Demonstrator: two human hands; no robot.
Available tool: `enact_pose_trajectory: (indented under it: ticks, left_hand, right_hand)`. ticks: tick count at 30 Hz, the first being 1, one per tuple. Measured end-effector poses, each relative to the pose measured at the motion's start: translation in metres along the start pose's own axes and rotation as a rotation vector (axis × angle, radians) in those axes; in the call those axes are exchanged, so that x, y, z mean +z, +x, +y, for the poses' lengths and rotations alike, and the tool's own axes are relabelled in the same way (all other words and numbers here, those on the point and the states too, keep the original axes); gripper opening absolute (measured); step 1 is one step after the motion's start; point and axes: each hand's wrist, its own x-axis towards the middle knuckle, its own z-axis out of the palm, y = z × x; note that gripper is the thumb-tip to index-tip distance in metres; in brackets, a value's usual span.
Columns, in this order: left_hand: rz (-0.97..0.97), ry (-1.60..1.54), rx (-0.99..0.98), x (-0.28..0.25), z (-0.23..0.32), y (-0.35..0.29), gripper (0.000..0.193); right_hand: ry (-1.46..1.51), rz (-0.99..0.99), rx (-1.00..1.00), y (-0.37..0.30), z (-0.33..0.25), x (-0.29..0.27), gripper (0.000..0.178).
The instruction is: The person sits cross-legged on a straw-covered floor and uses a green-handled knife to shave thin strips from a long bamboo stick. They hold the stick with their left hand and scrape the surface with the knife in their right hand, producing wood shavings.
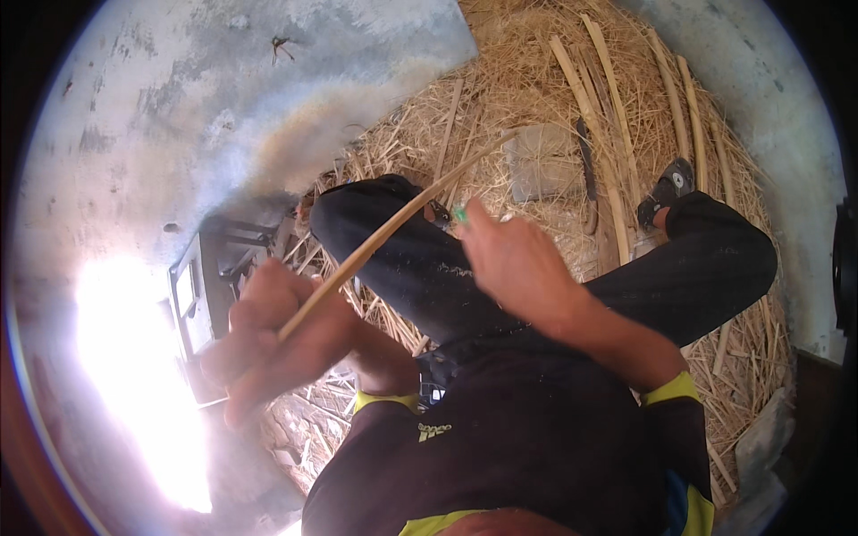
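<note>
Slanting over dark trousers (429, 277): pale strip (386, 234), clamped in left hand (308, 344); right hand (514, 259), grip together on small green object (461, 214) (mostly hidden).

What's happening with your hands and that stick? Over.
Left hand gripping long, pale wooden strip. Right hand holding small green object, kind unclear. Black-trousered left leg beneath strip.

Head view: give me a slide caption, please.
Left hand grips a long wooden strip, right hand apart from it, above pale shavings.
</note>
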Motion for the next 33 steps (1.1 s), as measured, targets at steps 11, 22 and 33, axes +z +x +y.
enact_pose_trajectory:
  ticks: [11, 22, 33]
  left_hand:
    - [-0.082, -0.143, 0.084, -0.013, -0.013, -0.004, 0.044]
    - [-0.034, 0.172, 0.15, -0.005, -0.009, -0.006, 0.045]
    - [-0.015, -0.246, 0.123, -0.028, -0.026, -0.009, 0.049]
  right_hand:
    - [0.251, 0.0, -0.134, -0.01, -0.021, -0.004, 0.022]
    - [0.203, 0.067, 0.041, 0.003, 0.02, 0.037, 0.023]
    - [-0.027, -0.121, 0.282, 0.011, 0.108, 0.087, 0.021]
